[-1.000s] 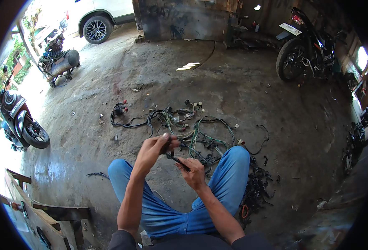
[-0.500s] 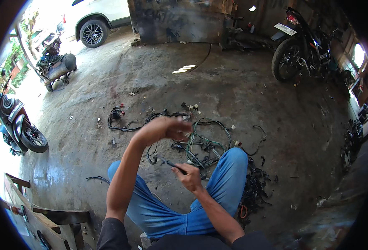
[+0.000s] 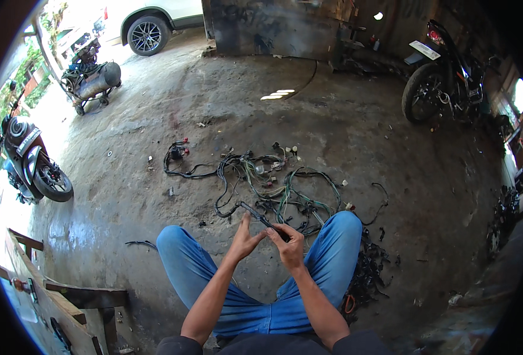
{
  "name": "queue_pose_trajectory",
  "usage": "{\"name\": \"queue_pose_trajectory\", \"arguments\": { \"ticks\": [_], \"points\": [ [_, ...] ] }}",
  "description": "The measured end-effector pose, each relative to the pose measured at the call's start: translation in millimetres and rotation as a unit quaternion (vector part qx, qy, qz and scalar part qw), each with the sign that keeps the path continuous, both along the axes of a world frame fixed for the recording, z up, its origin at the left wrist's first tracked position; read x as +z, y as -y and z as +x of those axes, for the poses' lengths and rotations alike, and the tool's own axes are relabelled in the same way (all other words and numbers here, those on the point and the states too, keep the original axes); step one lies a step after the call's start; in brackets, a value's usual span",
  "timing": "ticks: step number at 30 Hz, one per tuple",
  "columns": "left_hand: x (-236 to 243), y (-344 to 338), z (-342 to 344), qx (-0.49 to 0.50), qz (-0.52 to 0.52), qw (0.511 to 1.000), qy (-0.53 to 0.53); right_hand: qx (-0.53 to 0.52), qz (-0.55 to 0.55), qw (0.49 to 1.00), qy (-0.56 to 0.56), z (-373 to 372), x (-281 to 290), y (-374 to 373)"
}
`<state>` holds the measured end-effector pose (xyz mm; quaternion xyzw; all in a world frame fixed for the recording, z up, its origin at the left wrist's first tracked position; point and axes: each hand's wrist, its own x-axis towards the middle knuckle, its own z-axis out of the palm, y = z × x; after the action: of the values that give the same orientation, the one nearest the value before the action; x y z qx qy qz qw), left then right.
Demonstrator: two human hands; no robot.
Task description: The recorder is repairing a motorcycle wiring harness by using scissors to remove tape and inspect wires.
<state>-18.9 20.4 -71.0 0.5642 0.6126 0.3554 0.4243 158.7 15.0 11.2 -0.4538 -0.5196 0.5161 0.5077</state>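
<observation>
In the head view, my right hand (image 3: 289,244) is closed around a black cable bundle (image 3: 259,217), above the space between my knees (image 3: 343,229). My left hand (image 3: 247,241) is beside it, thumb spread away from the fingers, with fingertips at the bundle; whether they grip it, I cannot tell. The bundle leads forward to tangled wires (image 3: 287,190), which lie on the floor (image 3: 344,136) before me.
</observation>
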Motion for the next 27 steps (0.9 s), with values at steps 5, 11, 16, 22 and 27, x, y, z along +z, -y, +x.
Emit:
{"name": "queue_pose_trajectory", "arguments": {
  "ticks": [5, 11, 16, 22, 27],
  "points": [
    [14, 4, 11, 0.054, -0.182, 0.949, 0.251, -0.023, 0.006, 0.999, 0.03, 6, 7, -3],
    [55, 5, 9, 0.094, -0.066, 0.881, 0.458, -0.022, 0.078, 0.985, 0.152, 10, 10, 2],
    [57, 4, 7, 0.129, -0.046, 0.819, 0.558, 0.055, 0.077, 0.966, 0.241, 10, 6, 3],
    [49, 14, 8, 0.07, -0.085, 0.947, 0.301, 0.152, 0.249, 0.859, 0.42, -6, 29, -4],
    [46, 12, 10, 0.022, -0.014, 0.991, 0.13, 0.155, 0.233, 0.914, 0.293, -8, 7, -20]
  ]
}}
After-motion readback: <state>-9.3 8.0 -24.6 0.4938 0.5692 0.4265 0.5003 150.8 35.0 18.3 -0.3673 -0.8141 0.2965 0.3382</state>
